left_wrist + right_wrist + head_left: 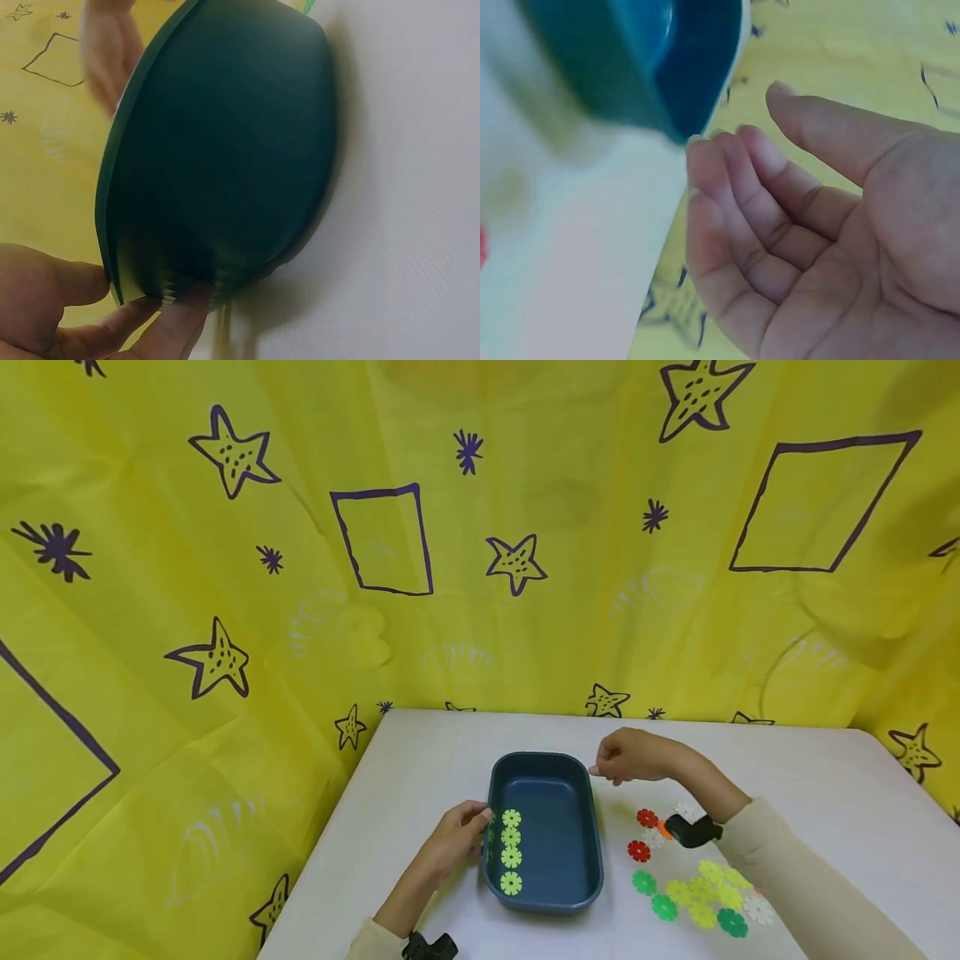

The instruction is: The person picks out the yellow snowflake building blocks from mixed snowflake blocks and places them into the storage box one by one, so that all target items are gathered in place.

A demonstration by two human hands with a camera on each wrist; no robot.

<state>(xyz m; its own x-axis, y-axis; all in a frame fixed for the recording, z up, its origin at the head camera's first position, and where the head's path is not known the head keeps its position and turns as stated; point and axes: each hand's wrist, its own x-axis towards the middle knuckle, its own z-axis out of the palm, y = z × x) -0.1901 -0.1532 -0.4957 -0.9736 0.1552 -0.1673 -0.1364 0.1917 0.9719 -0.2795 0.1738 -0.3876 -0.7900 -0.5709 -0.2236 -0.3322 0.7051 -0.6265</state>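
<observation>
A dark teal rectangular tray (558, 835) stands on the white table. Along its left side inside lies a column of several light-green flower-shaped discs (511, 857). My left hand (459, 831) pinches the tray's left wall, thumb at the rim and fingers against the outside, as the left wrist view shows. Just off the back right corner of the tray hovers my right hand (633, 756). In the right wrist view that hand (802, 225) holds nothing; its fingers bend loosely and the thumb stands apart from them.
Right of the tray, loose flower discs lie scattered: red (639, 851), green (664, 907), yellow (702, 893), white (758, 909) and a little orange. My right forearm passes over part of them. A yellow curtain (570, 635) with purple drawings hangs behind the table (435, 752).
</observation>
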